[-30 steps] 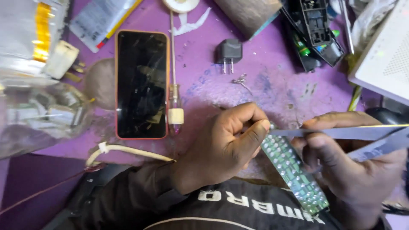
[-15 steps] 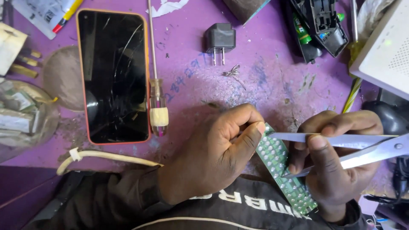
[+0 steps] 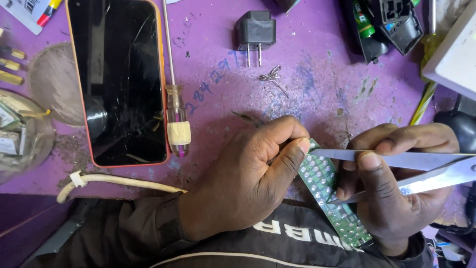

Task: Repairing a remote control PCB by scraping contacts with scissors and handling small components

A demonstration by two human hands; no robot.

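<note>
My left hand (image 3: 248,178) grips the upper end of a long green circuit board (image 3: 325,186) dotted with solder points. The board runs diagonally down to the right, over my dark jacket. My right hand (image 3: 396,183) holds metal tweezers (image 3: 421,171); one blade lies across the board's top and the lower tip touches the board near its middle. Both hands hover low over the purple worktop (image 3: 317,84).
A phone with a cracked dark screen and orange rim (image 3: 119,79) lies at the upper left, a thin screwdriver (image 3: 176,119) beside it. A black plug adapter (image 3: 255,32), a wire scrap (image 3: 270,76), a white cable (image 3: 119,181), a clear parts jar (image 3: 20,134) and black battery holders (image 3: 386,25) surround them.
The view has shifted, so the phone, screwdriver and adapter sit further left and lower in view. Both hands keep the board and tweezers in the same grip.
</note>
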